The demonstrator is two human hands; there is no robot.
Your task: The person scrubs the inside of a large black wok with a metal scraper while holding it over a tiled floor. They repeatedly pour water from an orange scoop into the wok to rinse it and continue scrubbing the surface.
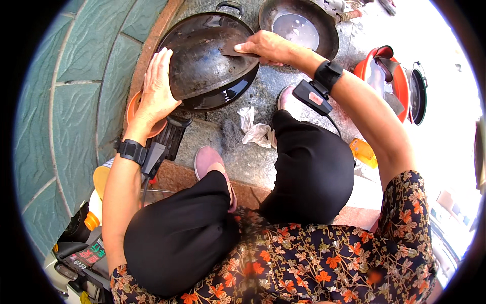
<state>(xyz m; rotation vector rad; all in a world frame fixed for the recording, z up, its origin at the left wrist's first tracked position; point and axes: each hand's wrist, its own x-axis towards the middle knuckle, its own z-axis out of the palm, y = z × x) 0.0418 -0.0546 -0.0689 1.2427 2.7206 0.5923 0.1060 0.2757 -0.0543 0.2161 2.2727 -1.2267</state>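
Note:
A dark, scuffed wok (202,66) lies tilted inside a larger glossy black pan (223,99) that has dark liquid or a wet sheen along its near side. My left hand (156,86) lies against the wok's left side, fingers stretched out together and thumb lower down by the edge. Pinched in my right hand (271,48) is a thin dark flat scraper (231,49), its blade touching the wok's upper right surface. The right fingers under the scraper are partly hidden.
Beyond my right hand stands another wok (298,25) with cloudy water. A red-orange basin (405,93) holding dark pieces sits at right, near a yellow container (363,153). Crumpled white plastic (257,133) lies before my feet. A green stone wall (81,101) rises at left.

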